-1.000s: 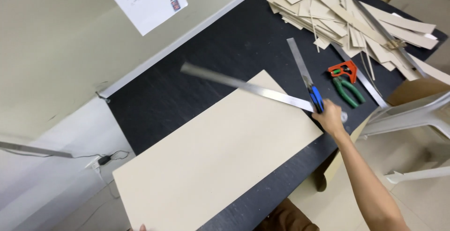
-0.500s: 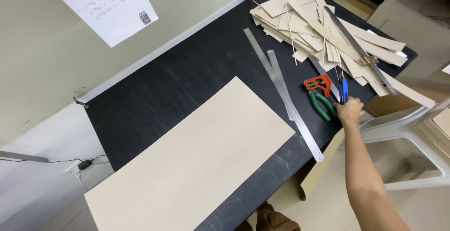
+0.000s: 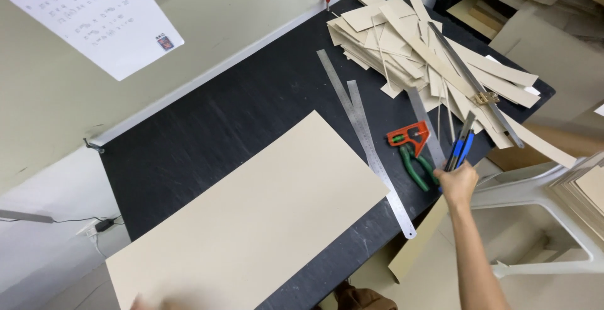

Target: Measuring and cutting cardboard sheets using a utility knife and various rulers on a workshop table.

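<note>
Right hand (image 3: 457, 183) at worktop's (image 3: 207, 127) near right edge, fingers clamped on blue-handled utility knife (image 3: 460, 149), beside green pliers (image 3: 416, 168). Left hand (image 3: 146, 302) barely visible, fingers' state untellable, on large beige cardboard sheet (image 3: 251, 222).

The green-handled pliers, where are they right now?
In the head view, the green-handled pliers lie on the black table near its right edge, just left of the right hand, beside the long steel ruler.
</note>
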